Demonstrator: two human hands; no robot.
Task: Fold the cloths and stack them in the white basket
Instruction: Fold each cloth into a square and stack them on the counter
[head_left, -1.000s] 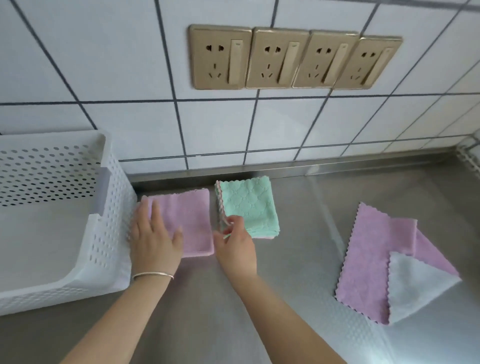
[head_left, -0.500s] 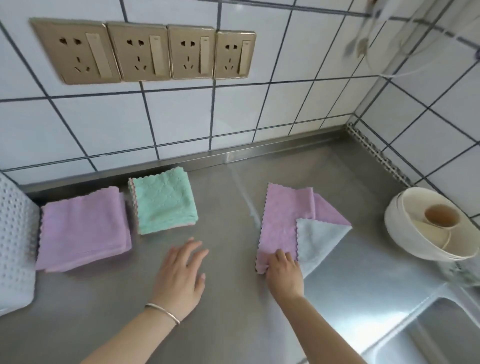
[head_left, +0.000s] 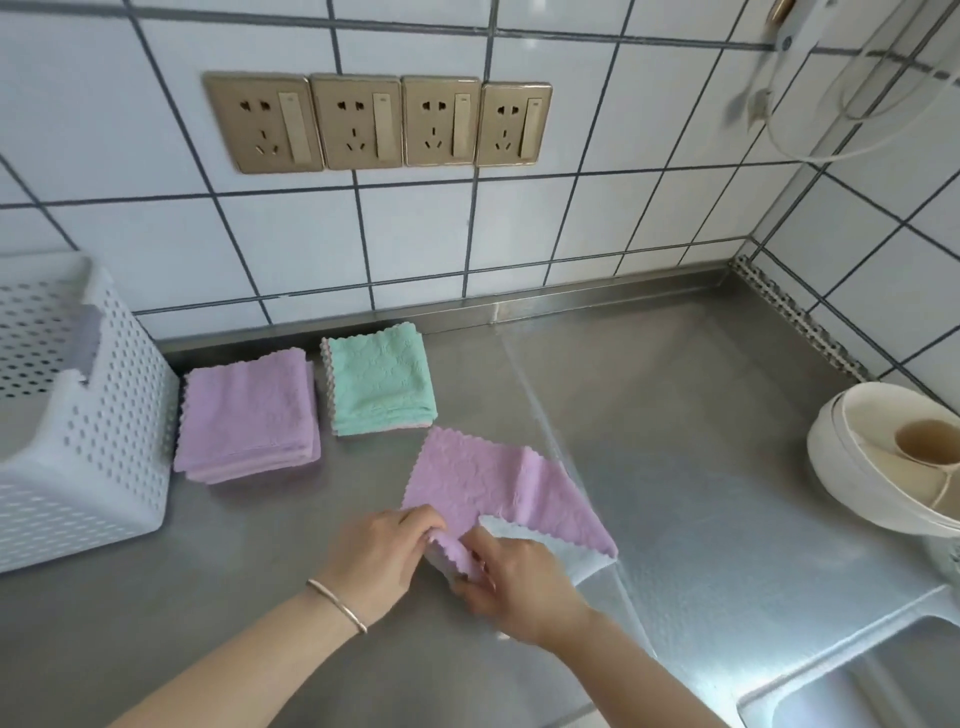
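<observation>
While both hands work near edge of unfolded purple cloth (head_left: 483, 483), left hand (head_left: 382, 558) pinches its near-left corner, right hand (head_left: 511, 584) fingers curled on lifted scalloped edge. Folded purple cloth (head_left: 249, 415) just right of white basket (head_left: 114, 415); folded green cloth (head_left: 379, 384) further right of basket, behind unfolded cloth. All on steel counter (head_left: 675, 415).

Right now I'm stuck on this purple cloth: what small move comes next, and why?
Probably spread it flat. Both hands, left and right, pinch the near edge of the purple cloth, whose corner is flipped, showing pale backing. Two folded cloths lie beside the basket.
</observation>
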